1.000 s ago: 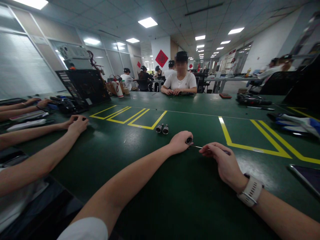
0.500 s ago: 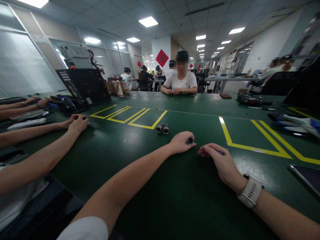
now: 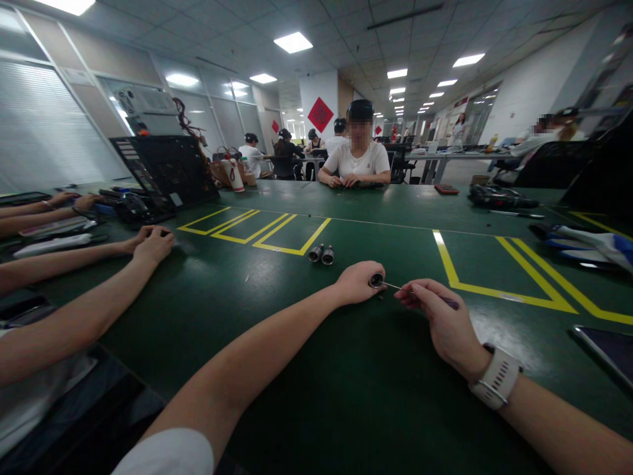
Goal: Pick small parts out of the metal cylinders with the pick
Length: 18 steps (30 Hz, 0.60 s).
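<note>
My left hand (image 3: 360, 282) is closed round a metal cup-shaped part (image 3: 376, 280), its open end turned to the right. In my right hand (image 3: 435, 310) is a thin tool with a dark purple handle (image 3: 450, 303); its slim metal shaft points left and reaches the mouth of the part. How deep the tip sits cannot be made out. A tiny dark piece (image 3: 380, 297) lies on the table just below the part. Two similar metal parts (image 3: 321, 254) rest side by side beyond my left hand.
Yellow tape outlines mark the green table (image 3: 297, 316). At the left are another person's hands (image 3: 153, 244) and a black case (image 3: 173, 171). A person in white (image 3: 359, 161) sits opposite. Gloves (image 3: 588, 247) and a tablet-like device (image 3: 606, 349) lie right.
The tool's shaft now shows against the mouth of the metal part, which has turned slightly. My right hand has shifted a little right, and the tiny dark piece has come into view.
</note>
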Motion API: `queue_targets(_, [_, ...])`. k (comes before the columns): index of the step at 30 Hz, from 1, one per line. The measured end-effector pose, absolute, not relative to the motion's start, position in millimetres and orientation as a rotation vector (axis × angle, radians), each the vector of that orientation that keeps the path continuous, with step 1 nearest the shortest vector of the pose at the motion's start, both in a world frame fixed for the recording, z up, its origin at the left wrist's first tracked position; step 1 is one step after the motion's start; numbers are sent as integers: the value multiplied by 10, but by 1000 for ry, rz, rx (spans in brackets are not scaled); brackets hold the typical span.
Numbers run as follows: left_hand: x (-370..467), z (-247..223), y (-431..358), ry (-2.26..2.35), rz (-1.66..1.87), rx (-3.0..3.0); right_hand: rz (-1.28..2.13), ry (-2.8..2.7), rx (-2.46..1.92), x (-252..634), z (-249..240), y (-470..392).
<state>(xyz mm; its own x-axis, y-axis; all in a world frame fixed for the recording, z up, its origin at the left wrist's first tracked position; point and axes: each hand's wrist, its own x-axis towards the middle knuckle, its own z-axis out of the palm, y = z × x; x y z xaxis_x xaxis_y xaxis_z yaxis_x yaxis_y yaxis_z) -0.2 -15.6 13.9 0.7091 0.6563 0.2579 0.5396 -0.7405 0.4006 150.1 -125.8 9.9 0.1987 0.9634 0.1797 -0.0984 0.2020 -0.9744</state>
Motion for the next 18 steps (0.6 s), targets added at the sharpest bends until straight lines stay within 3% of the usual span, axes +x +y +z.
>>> queue_targets(18, [-21,96,-71,669,791,2430,1102,-1140,-1161,1432,208,-1287])
